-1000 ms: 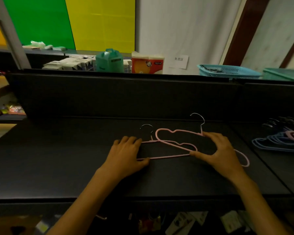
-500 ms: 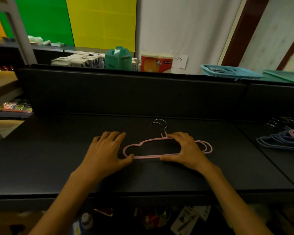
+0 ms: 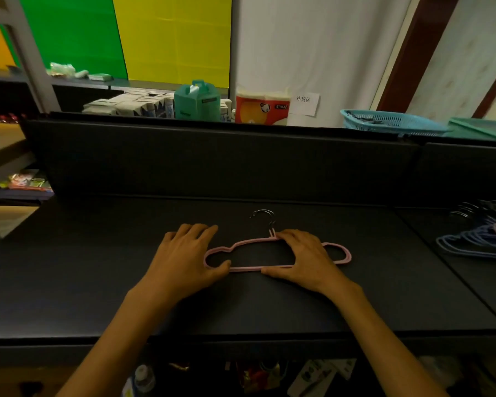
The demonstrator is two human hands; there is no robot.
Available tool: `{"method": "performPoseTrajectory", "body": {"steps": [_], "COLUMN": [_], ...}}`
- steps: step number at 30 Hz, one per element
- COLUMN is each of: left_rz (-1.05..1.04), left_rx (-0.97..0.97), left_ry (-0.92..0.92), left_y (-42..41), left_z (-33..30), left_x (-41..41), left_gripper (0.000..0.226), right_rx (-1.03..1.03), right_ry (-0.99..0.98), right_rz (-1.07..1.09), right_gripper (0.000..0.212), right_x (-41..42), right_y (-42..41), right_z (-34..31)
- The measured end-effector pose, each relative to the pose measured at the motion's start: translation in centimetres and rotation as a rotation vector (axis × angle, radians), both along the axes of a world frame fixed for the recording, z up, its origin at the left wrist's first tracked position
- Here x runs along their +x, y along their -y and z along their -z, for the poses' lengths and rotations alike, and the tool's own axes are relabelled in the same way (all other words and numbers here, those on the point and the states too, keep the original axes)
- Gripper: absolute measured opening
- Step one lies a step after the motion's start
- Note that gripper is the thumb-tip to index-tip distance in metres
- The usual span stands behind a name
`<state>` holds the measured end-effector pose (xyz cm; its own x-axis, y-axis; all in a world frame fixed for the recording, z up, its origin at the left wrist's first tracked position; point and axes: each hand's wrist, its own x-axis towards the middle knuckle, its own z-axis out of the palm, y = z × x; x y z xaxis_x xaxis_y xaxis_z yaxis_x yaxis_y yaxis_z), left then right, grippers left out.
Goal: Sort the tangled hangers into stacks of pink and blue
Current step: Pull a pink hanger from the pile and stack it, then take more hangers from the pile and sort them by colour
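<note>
The thin pink wire hangers with metal hooks [image 3: 275, 255] lie flat in the middle of the matte black table top [image 3: 98, 282], stacked so closely that they read almost as one outline; it looks like two, going by the doubled hooks and the doubled right end, though the dim view makes the count uncertain. Their long axis runs left to right across the person's front, hooks pointing away from the body.

The left hand [image 3: 184, 259] rests at the hangers' left end, fingers straight and loosely together on the table beyond the loop, thumb touching the near edge of the wire. The right hand [image 3: 304, 259] covers the hangers right of centre, fingers extended toward the base of the hooks and thumb lying along the bottom bar; neither hand curls round the wire. Both hands are in contact, so neither is nearer, and the stack appears squared up between them.

To the right of the pink hangers, well apart on the adjoining black surface, sits the tangled pile of blue and pink hangers [image 3: 478, 242], nearer the right hand, which seems the likelier one to fetch from it.

Beyond the pink hangers rises a black back panel [image 3: 212, 161], and behind it stand a teal plastic carton [image 3: 196, 101], a red and white paper roll pack [image 3: 262, 108] and a teal mesh basket [image 3: 390, 121].
</note>
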<state>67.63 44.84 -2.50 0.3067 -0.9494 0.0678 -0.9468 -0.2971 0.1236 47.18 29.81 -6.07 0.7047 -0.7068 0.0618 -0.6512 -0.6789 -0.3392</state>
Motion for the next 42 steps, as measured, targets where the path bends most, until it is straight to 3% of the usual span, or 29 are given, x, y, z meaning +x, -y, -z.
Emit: {"method": "performPoseTrajectory", "body": {"steps": [9, 15, 32, 42], "left_rz": [0.088, 0.239, 0.568, 0.654], "left_rx": [-0.027, -0.042, -0.155, -0.199], "left_ry": [0.006, -0.004, 0.040, 0.072], "left_y": [3.1, 6.8, 16.1, 23.2], "left_z": [0.0, -0.6, -1.0, -1.4], "left_x": [-2.2, -8.2, -40.5, -53.9], "left_gripper": [0.083, 0.082, 0.080, 0.079], "right_rx": [-0.230, -0.279, -0.326, -0.290], "right_ry": [0.065, 0.020, 0.012, 0.053], "right_rz": [0.140, 0.285, 0.640, 0.722], "right_gripper": [0.064, 0.058, 0.059, 0.059], "right_x": [-6.2, -13.8, -47.8, -61.1], "right_y": [-0.7, -1.2, -0.1, 4.8], "right_z": [-2.1, -2.4, -2.8, -2.4]}}
